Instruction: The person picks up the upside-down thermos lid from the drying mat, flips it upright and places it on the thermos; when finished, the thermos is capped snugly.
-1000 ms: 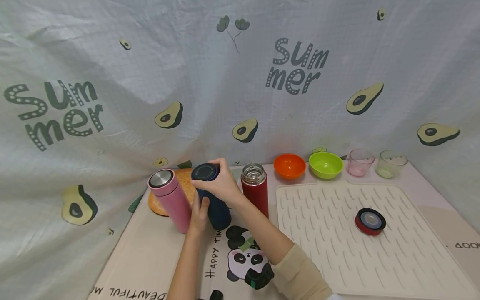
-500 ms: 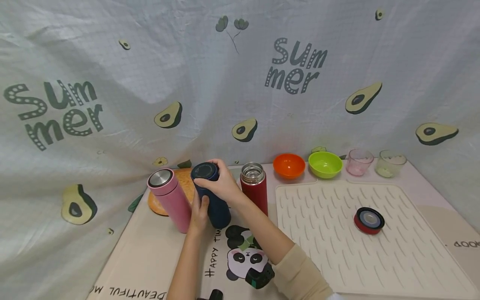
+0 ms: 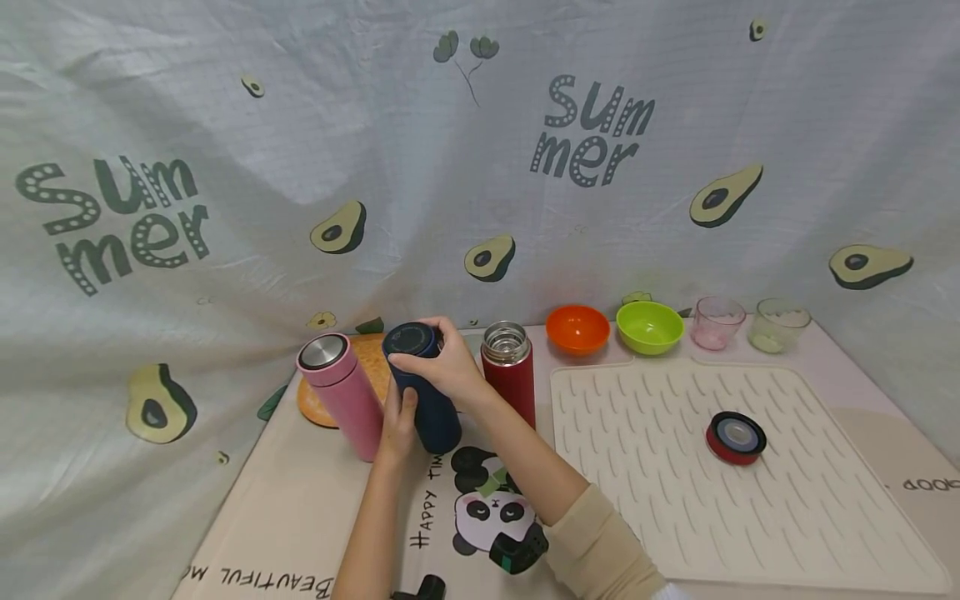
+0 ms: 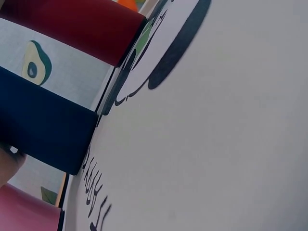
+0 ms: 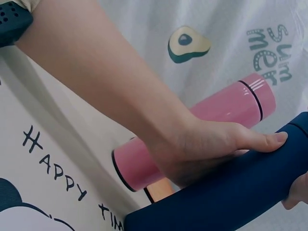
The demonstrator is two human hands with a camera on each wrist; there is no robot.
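Note:
A dark blue thermos flask point(image 3: 435, 417) stands on the table between both hands. My left hand point(image 3: 399, 421) holds its body from the left side, the thumb lying along the flask. From above, my right hand point(image 3: 453, 367) grips the flask's dark lid point(image 3: 410, 337), thumb in front and fingers behind. Left of it is a pink thermos point(image 3: 348, 404) with a silver-topped lid. To the right stands a red thermos point(image 3: 513, 383) without a lid, its steel mouth showing. A red and black lid point(image 3: 737, 437) lies on the cream ribbed mat point(image 3: 660, 517).
Along the back stand an orange bowl point(image 3: 577, 330), a green bowl point(image 3: 650, 327), a pink glass point(image 3: 717, 322) and a pale green glass point(image 3: 778, 325). Behind the flasks lies a round orange-brown board point(image 3: 318, 404). A printed curtain point(image 3: 420, 167) hangs behind the table.
The right thumb has shifted slightly at the blue flask's lid, while both hands keep their hold. The flasks, bowls and loose lid stay where they were; the head view has shifted slightly.

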